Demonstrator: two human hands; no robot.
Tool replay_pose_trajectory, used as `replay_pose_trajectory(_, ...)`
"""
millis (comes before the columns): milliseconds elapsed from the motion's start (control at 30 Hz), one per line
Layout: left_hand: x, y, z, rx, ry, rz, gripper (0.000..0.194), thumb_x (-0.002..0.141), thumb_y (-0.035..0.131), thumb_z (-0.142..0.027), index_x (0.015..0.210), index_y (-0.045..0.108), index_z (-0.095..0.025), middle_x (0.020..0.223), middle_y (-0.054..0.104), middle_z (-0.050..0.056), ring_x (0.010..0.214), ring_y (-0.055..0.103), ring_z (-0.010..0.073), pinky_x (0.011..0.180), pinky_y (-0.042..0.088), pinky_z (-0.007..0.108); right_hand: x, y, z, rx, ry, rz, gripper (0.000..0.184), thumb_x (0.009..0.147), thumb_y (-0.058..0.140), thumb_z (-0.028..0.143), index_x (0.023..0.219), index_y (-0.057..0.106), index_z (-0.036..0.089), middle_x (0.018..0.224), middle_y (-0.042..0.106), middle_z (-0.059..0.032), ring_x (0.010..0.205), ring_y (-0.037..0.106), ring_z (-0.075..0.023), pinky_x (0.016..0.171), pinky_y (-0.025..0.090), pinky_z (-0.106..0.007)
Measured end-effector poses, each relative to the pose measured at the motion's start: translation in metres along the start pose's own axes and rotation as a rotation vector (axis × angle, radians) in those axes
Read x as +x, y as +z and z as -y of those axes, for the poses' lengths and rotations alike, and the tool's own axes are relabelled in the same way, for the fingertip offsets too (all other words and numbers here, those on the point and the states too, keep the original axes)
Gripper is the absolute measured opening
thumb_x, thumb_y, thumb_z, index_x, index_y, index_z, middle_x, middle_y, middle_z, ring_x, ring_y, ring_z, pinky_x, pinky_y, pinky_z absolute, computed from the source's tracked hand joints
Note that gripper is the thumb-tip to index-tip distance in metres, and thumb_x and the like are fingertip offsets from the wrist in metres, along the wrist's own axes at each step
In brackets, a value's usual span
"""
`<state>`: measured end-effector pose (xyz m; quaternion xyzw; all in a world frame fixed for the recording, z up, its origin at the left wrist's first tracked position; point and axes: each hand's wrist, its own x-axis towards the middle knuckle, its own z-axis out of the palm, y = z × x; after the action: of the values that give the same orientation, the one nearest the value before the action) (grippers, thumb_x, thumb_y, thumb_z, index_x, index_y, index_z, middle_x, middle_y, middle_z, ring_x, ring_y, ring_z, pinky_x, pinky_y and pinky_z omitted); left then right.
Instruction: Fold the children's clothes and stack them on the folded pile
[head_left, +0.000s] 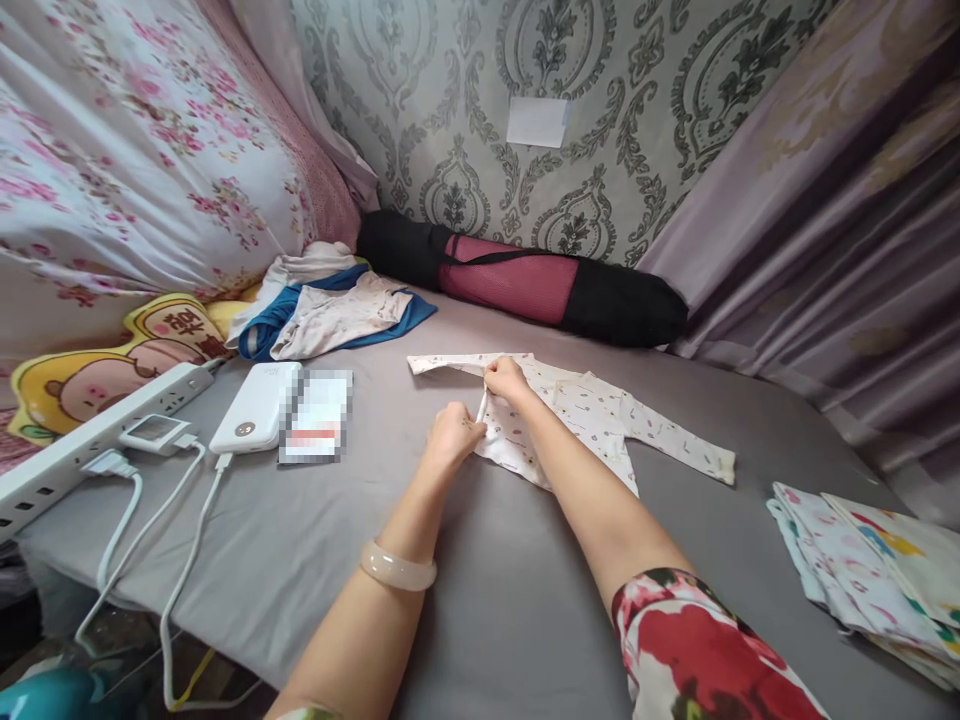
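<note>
A small white long-sleeved baby shirt (596, 415) with a tiny print lies spread on the grey sheet (480, 590). My left hand (454, 436), below a pale bangle on the wrist, pinches the shirt's left side edge near the hem. Higher on that same edge, by the underarm, my right hand (507, 380) grips the fabric with closed fingers. The edge is lifted slightly between both hands. One sleeve points left behind my hands, and the other stretches to the right. My right forearm hides part of the shirt's front.
Folded printed clothes (862, 560) lie at the right. Crumpled clothes (337, 310) sit at the back left, near a black and pink bag (517, 280) along the wall. A power strip (97, 430), a white power bank (255, 408) with cables, and a blurred packet (316, 415) occupy the left.
</note>
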<state>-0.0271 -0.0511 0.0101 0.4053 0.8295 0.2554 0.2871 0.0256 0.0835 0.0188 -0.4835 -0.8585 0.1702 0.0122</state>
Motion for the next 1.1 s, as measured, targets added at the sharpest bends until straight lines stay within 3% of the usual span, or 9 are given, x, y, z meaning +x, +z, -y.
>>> replay_pose_trajectory(133, -0.002, -0.003, 0.001, 0.053, 0.006, 0.001, 0.003, 0.072, 0.058, -0.023, 0.073, 0.058, -0.019, 0.072, 0.063, 0.004, 0.072, 0.058, 0.0194, 0.057, 0.035, 0.026, -0.001, 0.014, -0.002, 0.195, 0.126, -0.116, 0.027, 0.090, 0.042, 0.023, 0.101, 0.067, 0.020, 0.100, 0.071, -0.0058, 0.090, 0.064, -0.0174, 0.075, 0.045, -0.023)
replay_pose_trajectory(267, -0.002, -0.006, 0.003, 0.048, 0.008, 0.034, 0.003, 0.070, 0.058, -0.021, 0.071, 0.056, -0.020, 0.072, 0.062, 0.003, 0.070, 0.058, 0.0184, 0.056, 0.034, 0.026, -0.025, 0.024, -0.003, 0.195, -0.032, -0.201, 0.037, 0.089, 0.038, 0.014, 0.118, 0.061, 0.017, 0.118, 0.065, -0.0094, 0.111, 0.057, -0.0187, 0.094, 0.042, -0.027)
replay_pose_trajectory(400, -0.002, -0.008, 0.003, 0.044, 0.019, 0.050, 0.005, 0.072, 0.058, -0.024, 0.070, 0.056, -0.020, 0.069, 0.062, 0.004, 0.070, 0.058, 0.0181, 0.056, 0.034, 0.025, -0.066, 0.035, -0.014, 0.099, -0.281, -0.149, 0.052, 0.092, 0.032, 0.017, 0.141, 0.042, 0.007, 0.149, 0.040, -0.0161, 0.137, 0.036, -0.0185, 0.111, 0.028, -0.030)
replay_pose_trajectory(500, -0.003, -0.008, 0.003, 0.073, 0.037, 0.052, 0.011, 0.075, 0.058, -0.029, 0.070, 0.056, -0.020, 0.069, 0.063, 0.005, 0.069, 0.058, 0.0183, 0.057, 0.034, 0.025, -0.087, 0.039, -0.022, -0.001, -0.195, -0.056, 0.061, 0.097, 0.027, 0.033, 0.150, 0.026, 0.002, 0.159, 0.018, -0.0186, 0.147, 0.014, -0.0266, 0.118, 0.011, -0.044)
replay_pose_trajectory(567, -0.004, -0.009, 0.004, 0.083, 0.041, 0.051, 0.013, 0.075, 0.057, -0.031, 0.069, 0.055, -0.020, 0.067, 0.063, 0.004, 0.068, 0.057, 0.0179, 0.057, 0.034, 0.025, -0.090, 0.040, -0.024, -0.034, -0.128, -0.005, 0.066, 0.099, 0.022, 0.041, 0.152, 0.020, 0.003, 0.161, 0.011, -0.0161, 0.148, 0.005, -0.0276, 0.118, 0.003, -0.049)
replay_pose_trajectory(700, -0.003, -0.010, 0.005, 0.059, 0.018, 0.076, 0.009, 0.072, 0.058, -0.027, 0.067, 0.054, -0.021, 0.063, 0.060, 0.002, 0.062, 0.055, 0.0166, 0.054, 0.034, 0.025, -0.072, 0.036, -0.024, -0.049, -0.066, -0.003, 0.068, 0.098, 0.016, 0.045, 0.154, 0.015, 0.007, 0.162, 0.005, -0.0116, 0.148, 0.000, -0.0247, 0.118, -0.002, -0.047)
replay_pose_trajectory(1100, 0.001, -0.012, 0.007, 0.030, 0.007, 0.103, 0.006, 0.066, 0.061, -0.025, 0.066, 0.056, -0.020, 0.064, 0.062, 0.001, 0.064, 0.057, 0.0151, 0.055, 0.036, 0.023, 0.012, 0.026, -0.039, -0.086, 0.081, -0.118, 0.066, 0.098, 0.012, 0.045, 0.153, 0.021, 0.011, 0.161, 0.014, -0.0120, 0.148, 0.006, -0.0258, 0.117, 0.002, -0.051)
